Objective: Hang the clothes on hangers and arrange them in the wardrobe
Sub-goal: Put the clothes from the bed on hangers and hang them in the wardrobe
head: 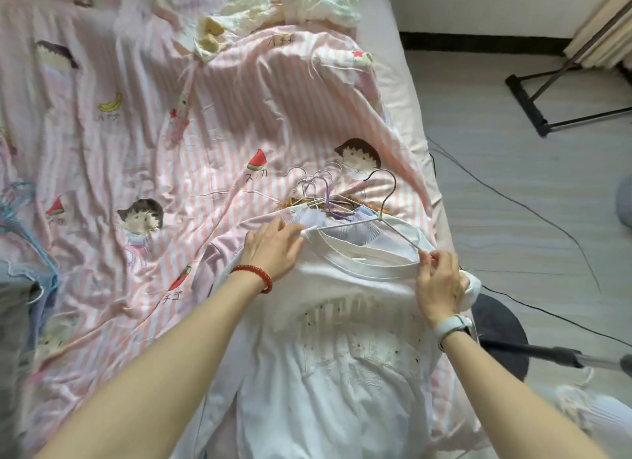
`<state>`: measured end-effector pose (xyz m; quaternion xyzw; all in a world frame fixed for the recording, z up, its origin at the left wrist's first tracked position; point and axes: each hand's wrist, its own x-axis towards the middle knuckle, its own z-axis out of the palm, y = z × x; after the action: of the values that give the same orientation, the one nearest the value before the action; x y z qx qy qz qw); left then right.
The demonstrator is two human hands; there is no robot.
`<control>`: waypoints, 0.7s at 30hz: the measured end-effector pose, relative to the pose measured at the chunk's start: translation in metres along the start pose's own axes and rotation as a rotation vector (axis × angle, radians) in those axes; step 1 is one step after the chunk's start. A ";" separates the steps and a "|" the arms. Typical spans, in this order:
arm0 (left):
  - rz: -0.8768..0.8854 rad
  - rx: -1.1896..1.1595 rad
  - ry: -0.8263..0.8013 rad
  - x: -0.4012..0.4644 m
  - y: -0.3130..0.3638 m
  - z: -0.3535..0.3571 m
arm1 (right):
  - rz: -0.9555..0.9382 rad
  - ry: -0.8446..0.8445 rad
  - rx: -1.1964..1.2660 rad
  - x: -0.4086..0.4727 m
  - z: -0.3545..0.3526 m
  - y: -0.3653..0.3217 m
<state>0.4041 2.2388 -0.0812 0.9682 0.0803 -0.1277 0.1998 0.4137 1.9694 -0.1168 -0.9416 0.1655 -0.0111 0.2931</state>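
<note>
Both hands, left hand [273, 245] and right hand [439, 281], pinch the shirt [342, 356] shoulders over a hanger [393, 219] on the bed [136, 133]; earlier hung pile [318, 198] lies just beyond, wardrobe step pending.

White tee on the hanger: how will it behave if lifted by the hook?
The tee will probably drape limp: it already lies wrinkled on the bed. The wire hanger looks thin, so it may flex a little and swing. The right shoulder could slip off, since the right hand pinches fabric over that hanger end; the left hand is at the other.
</note>
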 end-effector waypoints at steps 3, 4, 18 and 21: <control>0.027 0.051 -0.039 -0.016 -0.010 -0.001 | -0.036 0.002 0.037 -0.009 0.002 -0.006; 0.013 0.042 -0.035 -0.022 -0.014 -0.002 | -0.063 -0.004 0.049 -0.013 0.002 -0.011; -0.614 -0.211 0.515 -0.253 -0.169 -0.033 | -0.920 -0.499 0.083 -0.140 0.038 -0.180; -0.779 -0.185 0.649 -0.340 -0.197 -0.038 | -1.167 -0.591 0.006 -0.199 0.059 -0.212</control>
<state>0.0470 2.3977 -0.0251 0.8345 0.5036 0.1221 0.1873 0.2974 2.2288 -0.0331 -0.8393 -0.4604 0.0906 0.2745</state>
